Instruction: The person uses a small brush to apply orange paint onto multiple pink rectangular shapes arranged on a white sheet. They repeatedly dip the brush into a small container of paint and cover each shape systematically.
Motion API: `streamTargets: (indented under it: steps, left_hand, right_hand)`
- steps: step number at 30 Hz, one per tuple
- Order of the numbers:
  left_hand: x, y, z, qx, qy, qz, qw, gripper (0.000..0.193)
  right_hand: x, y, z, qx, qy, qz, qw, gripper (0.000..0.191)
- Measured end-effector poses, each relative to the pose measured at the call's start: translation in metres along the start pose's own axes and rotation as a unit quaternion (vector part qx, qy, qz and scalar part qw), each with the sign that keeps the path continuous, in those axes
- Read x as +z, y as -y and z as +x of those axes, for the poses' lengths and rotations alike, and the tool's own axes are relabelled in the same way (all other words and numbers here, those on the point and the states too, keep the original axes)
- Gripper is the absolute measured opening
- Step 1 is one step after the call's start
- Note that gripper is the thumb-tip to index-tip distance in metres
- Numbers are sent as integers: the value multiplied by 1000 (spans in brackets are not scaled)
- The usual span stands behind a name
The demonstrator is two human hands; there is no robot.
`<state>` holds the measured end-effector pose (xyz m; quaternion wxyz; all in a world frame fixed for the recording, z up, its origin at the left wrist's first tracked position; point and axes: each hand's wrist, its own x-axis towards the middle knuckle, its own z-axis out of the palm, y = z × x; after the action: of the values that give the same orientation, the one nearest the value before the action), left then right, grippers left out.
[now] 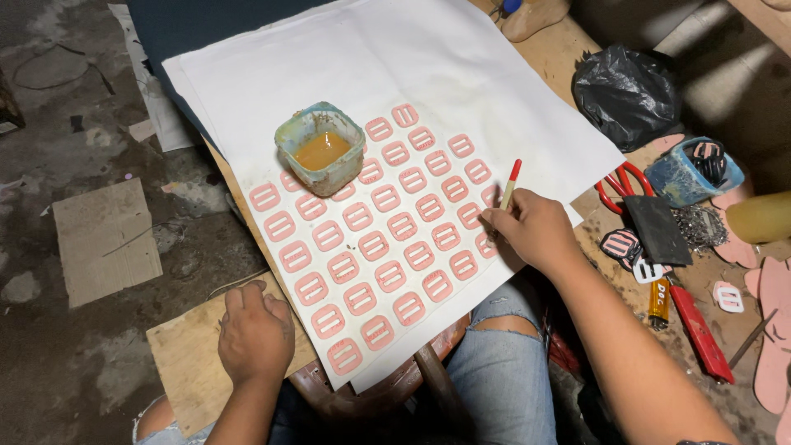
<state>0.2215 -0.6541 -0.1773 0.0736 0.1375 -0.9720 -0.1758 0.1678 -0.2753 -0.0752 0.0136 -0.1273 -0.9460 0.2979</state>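
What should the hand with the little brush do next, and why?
Probably dip the brush into the glue pot. The right hand holds it by the rows of pink buckle pieces, its tip raised off the paper, and the pot sits open with orange glue close by.
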Motion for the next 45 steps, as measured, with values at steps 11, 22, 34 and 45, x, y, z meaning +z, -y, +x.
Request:
streamTargets:
  steps: [11, 22, 34, 45]
  left_hand:
    - [-5, 1, -7, 8, -8, -2, 1000, 30]
    - [-5, 1, -6, -1, -3, -7, 1000, 30]
    - [-8, -5, -4, -10, 20, -3, 1000, 32]
    - [-3, -2, -5, -3, 2, 3, 1000, 31]
  right_hand:
    - [11, -1, -15, -125, -22, -18, 992, 32]
    - [4, -42, -14, 106, 9, 391, 914, 18]
    - [29, -34, -32, 60, -32, 377, 924, 20]
    - [30, -28, -29, 99, -45, 422, 900, 18]
